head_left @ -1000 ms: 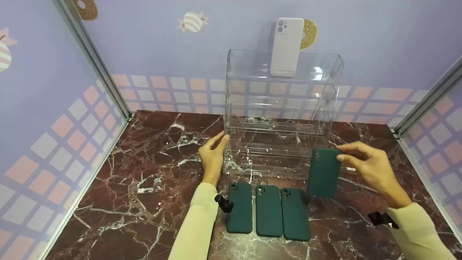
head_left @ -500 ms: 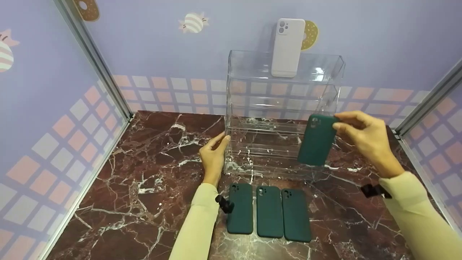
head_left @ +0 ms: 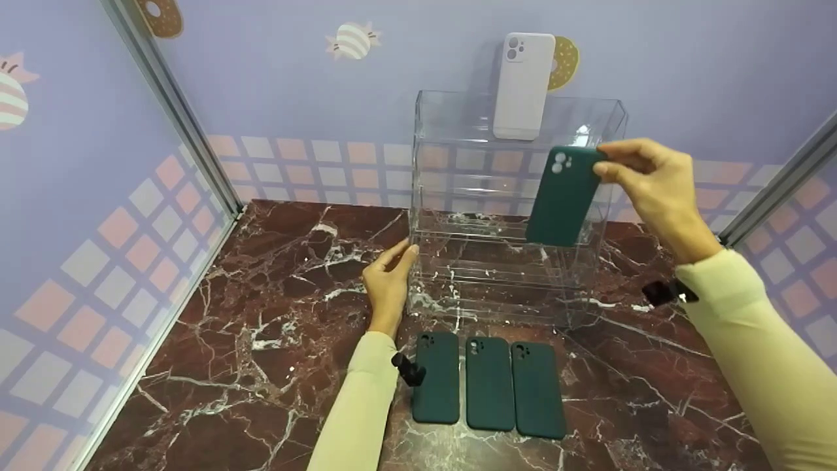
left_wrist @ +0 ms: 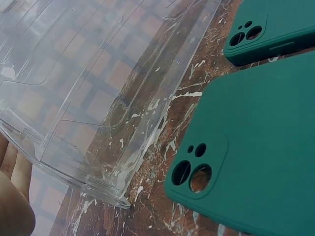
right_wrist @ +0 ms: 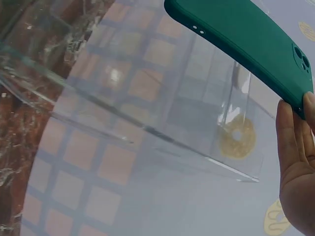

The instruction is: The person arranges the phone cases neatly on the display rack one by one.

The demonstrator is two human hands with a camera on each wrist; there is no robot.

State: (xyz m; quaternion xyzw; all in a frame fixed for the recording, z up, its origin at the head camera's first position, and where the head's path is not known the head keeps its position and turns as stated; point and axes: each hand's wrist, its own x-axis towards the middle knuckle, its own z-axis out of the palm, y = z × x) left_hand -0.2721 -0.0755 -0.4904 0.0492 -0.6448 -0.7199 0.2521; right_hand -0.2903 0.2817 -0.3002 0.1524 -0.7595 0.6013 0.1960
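Three phone cases lie before the rack.

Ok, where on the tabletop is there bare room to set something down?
Widest: the marble tabletop between the left wall and the left hand. Another patch lies right of the three green cases. Crowded: just before the clear rack, where those cases lie close together.
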